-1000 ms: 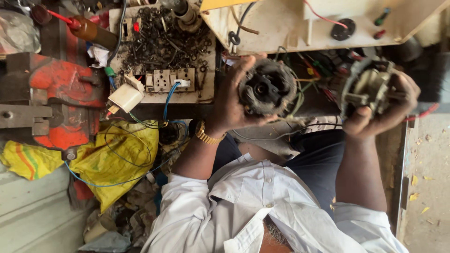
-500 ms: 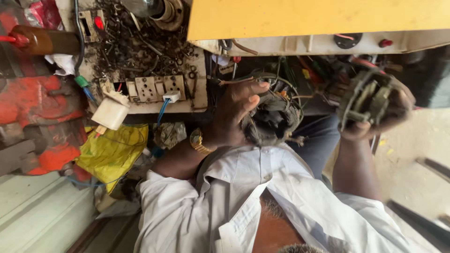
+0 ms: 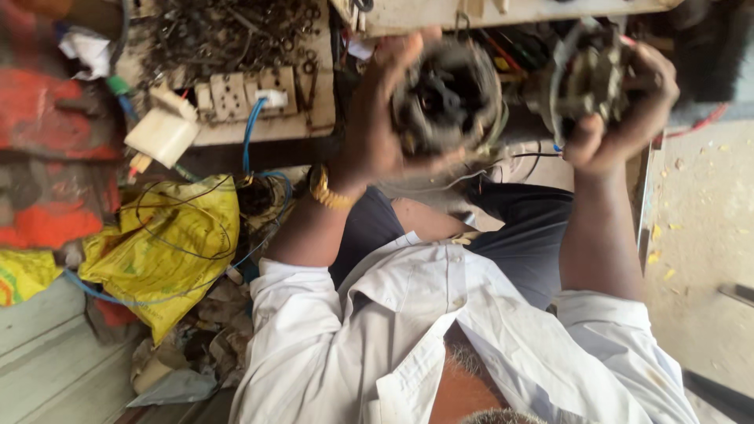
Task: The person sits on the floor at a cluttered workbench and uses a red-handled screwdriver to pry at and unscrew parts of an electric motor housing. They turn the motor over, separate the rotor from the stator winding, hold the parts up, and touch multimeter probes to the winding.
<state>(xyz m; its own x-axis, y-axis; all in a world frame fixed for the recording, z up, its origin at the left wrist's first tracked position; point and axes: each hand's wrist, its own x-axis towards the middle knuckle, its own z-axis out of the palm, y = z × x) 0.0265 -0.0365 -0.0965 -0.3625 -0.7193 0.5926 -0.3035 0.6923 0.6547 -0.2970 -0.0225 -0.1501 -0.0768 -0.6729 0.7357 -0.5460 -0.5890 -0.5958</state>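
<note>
Now left hand [image 3: 377, 118] grips motor part [image 3: 448, 98]

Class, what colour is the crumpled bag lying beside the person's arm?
Yellow: the bag, seen in the head view.

Soft, even daylight fills the scene, brightest on the pale ground [image 3: 703, 220] at the right and on the white shirt [image 3: 440, 330], with no harsh glare. Deep shadow sits under the workbench [image 3: 259, 133] and around the dark motor part [image 3: 448, 98], hiding its detail. Motion blur softens the hands and that part, and the picture appears rotated.
</note>
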